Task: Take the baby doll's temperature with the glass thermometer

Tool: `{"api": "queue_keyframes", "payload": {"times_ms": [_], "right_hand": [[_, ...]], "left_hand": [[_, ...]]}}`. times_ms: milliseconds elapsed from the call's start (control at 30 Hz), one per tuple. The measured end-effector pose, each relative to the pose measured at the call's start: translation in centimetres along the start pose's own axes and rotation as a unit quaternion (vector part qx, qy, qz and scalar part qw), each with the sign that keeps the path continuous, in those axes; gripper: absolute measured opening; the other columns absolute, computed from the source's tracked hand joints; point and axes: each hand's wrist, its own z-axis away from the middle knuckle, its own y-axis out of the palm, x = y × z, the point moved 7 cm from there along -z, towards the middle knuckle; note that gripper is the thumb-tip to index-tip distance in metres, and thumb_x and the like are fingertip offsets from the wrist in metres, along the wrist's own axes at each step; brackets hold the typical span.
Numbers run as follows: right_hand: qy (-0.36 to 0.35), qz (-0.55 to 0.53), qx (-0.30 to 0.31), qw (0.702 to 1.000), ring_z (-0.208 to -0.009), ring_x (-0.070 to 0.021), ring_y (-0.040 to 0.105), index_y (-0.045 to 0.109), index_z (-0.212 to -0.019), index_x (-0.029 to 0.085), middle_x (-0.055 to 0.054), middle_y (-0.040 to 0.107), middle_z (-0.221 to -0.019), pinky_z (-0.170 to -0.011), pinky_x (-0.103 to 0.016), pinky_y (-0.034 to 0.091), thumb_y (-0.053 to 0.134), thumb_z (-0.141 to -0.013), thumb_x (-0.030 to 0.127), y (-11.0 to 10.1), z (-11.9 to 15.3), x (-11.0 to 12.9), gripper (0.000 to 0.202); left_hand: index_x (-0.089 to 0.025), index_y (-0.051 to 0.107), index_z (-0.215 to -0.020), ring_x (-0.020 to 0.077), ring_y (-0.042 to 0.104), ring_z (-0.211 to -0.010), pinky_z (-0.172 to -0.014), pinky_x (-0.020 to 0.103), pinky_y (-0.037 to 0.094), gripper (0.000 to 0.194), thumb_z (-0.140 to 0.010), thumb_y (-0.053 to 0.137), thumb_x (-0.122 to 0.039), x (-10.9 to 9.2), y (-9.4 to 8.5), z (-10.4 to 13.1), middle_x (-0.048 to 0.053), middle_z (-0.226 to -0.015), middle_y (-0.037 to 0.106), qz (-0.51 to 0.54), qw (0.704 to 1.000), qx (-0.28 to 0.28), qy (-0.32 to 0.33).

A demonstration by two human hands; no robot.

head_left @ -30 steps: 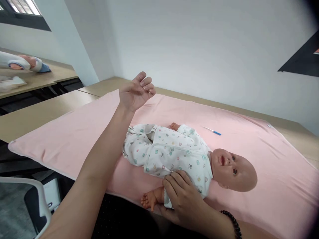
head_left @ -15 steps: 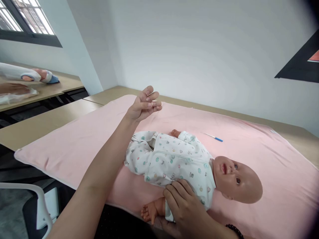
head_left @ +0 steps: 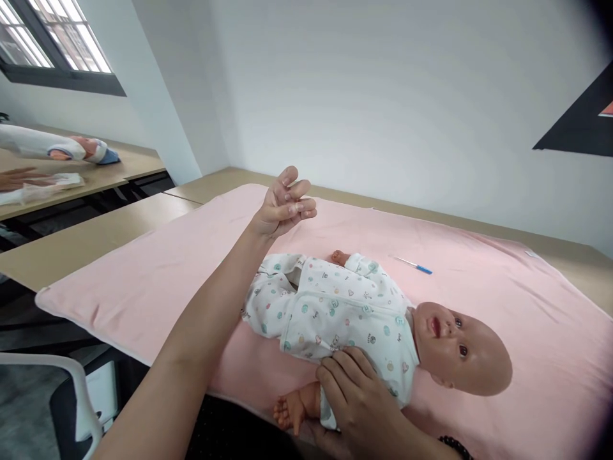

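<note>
A baby doll (head_left: 361, 326) in a white printed sleepsuit lies on its back on a pink blanket (head_left: 158, 268), its head to the right. My right hand (head_left: 357, 390) is wrapped round the doll's near sleeved arm; its fingers lie over the sleeve and the thumb is beneath. Below that hand's wrist, the doll's small hand (head_left: 290, 411) pokes out of the cuff. My left hand (head_left: 286, 203) is raised above the blanket beyond the doll's legs, fingers half curled and apart, with nothing visible in it. My left forearm hides part of the doll's feet.
A thin blue-handled stick (head_left: 423, 269) lies on the blanket beyond the doll. At the left, another table (head_left: 108, 182) carries a second doll (head_left: 89, 150), and another person's hand (head_left: 19, 179) rests by white cloth. A chair (head_left: 71, 370) stands at the lower left.
The whole view has shifted slightly. Both my hands keep nearly the same pose, the right one still on the doll's arm. The other person's hand now lies flatter.
</note>
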Motion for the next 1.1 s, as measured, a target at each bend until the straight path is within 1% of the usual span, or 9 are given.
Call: {"api": "queue_keyframes", "payload": {"times_ms": [100, 233, 300, 433, 633, 767, 967, 1033, 1100], "right_hand": [[0.004, 0.000, -0.002, 1.000, -0.092, -0.0272, 0.060, 0.065, -0.102, 0.013, -0.009, 0.068, -0.090, -0.097, -0.043, 0.045, 0.064, -0.085, 0.044, 0.0, 0.0, -0.1, 0.035], [-0.006, 0.013, -0.048, 0.999, -0.092, -0.0277, 0.061, 0.066, -0.102, 0.011, -0.011, 0.070, -0.091, -0.097, -0.043, 0.045, 0.056, -0.088, 0.046, 0.0, 0.2, -0.2, 0.039], [-0.003, 0.011, -0.057, 0.998, -0.093, -0.0276, 0.061, 0.066, -0.102, 0.011, -0.011, 0.070, -0.091, -0.097, -0.043, 0.045, 0.055, -0.089, 0.047, 0.0, 0.3, -0.2, 0.040], [0.012, -0.002, -0.024, 1.000, -0.094, -0.0276, 0.062, 0.066, -0.104, 0.012, -0.011, 0.071, -0.093, -0.099, -0.043, 0.045, 0.060, -0.089, 0.046, 0.0, 0.2, -0.2, 0.038], [0.021, -0.016, -0.010, 1.000, -0.094, -0.0274, 0.061, 0.065, -0.105, 0.012, -0.011, 0.070, -0.095, -0.096, -0.044, 0.046, 0.060, -0.091, 0.046, -0.6, -0.2, -0.1, 0.037], [0.026, -0.032, -0.005, 0.999, -0.093, -0.0274, 0.061, 0.066, -0.104, 0.012, -0.010, 0.070, -0.094, -0.095, -0.044, 0.046, 0.060, -0.091, 0.046, -0.7, -0.3, -0.1, 0.036], [0.032, -0.060, 0.019, 0.998, -0.093, -0.0271, 0.060, 0.064, -0.099, 0.014, -0.009, 0.069, -0.094, -0.095, -0.045, 0.047, 0.073, -0.080, 0.039, -0.4, -0.4, -0.2, 0.033], [0.034, -0.105, 0.017, 0.994, -0.090, -0.0259, 0.060, 0.062, -0.099, 0.015, -0.008, 0.068, -0.091, -0.092, -0.045, 0.049, 0.072, -0.077, 0.038, -1.2, -0.8, -0.3, 0.033], [0.054, -0.172, 0.007, 0.984, -0.088, -0.0240, 0.061, 0.061, -0.105, 0.016, -0.007, 0.068, -0.093, -0.087, -0.042, 0.052, 0.070, -0.078, 0.037, -3.0, -1.5, -1.0, 0.035]], "left_hand": [[-0.032, 0.049, -0.098, 0.0087, 0.040, -0.048, -0.055, 0.026, 0.045, 0.024, -0.088, 0.071, -0.035, 0.1, -0.2, -0.1, -0.006, -0.068, 0.038, 0.005, 1.000, -0.009, -0.003], [-0.032, 0.050, -0.097, 0.0085, 0.039, -0.047, -0.055, 0.026, 0.044, 0.023, -0.087, 0.071, -0.032, 0.2, 0.0, -0.3, -0.007, -0.066, 0.033, -0.024, 0.999, 0.031, -0.016], [-0.032, 0.051, -0.098, 0.0087, 0.040, -0.048, -0.055, 0.026, 0.044, 0.024, -0.087, 0.071, -0.032, 0.2, -0.2, -0.4, -0.007, -0.065, 0.031, -0.034, 0.999, 0.034, -0.018], [-0.034, 0.051, -0.103, 0.0103, 0.045, -0.051, -0.057, 0.027, 0.046, 0.027, -0.087, 0.072, -0.037, 0.1, -1.1, -0.6, -0.006, -0.066, 0.032, -0.018, 1.000, -0.003, -0.010], [-0.036, 0.051, -0.107, 0.0130, 0.051, -0.056, -0.060, 0.030, 0.049, 0.026, -0.090, 0.069, -0.042, 0.1, -1.6, -0.6, -0.005, -0.068, 0.032, 0.008, 0.999, -0.039, -0.008], [-0.035, 0.052, -0.104, 0.0138, 0.052, -0.056, -0.061, 0.031, 0.049, 0.019, -0.092, 0.066, -0.040, 0.5, -1.1, -0.6, -0.005, -0.068, 0.032, 0.013, 0.999, -0.016, -0.036], [-0.031, 0.053, -0.097, 0.0123, 0.051, -0.052, -0.058, 0.030, 0.050, 0.014, -0.092, 0.067, -0.032, 1.0, -0.5, -0.4, -0.006, -0.064, 0.024, 0.013, 0.999, 0.005, -0.051], [-0.029, 0.052, -0.092, 0.0129, 0.053, -0.053, -0.057, 0.031, 0.051, 0.018, -0.089, 0.070, -0.027, 1.4, 0.1, 0.0, -0.007, -0.064, 0.024, 0.022, 0.997, 0.022, -0.073], [-0.027, 0.051, -0.089, 0.0148, 0.058, -0.055, -0.056, 0.032, 0.053, 0.022, -0.087, 0.073, -0.023, 1.9, 1.0, 0.9, -0.007, -0.064, 0.025, 0.007, 0.995, 0.043, -0.091]]}}
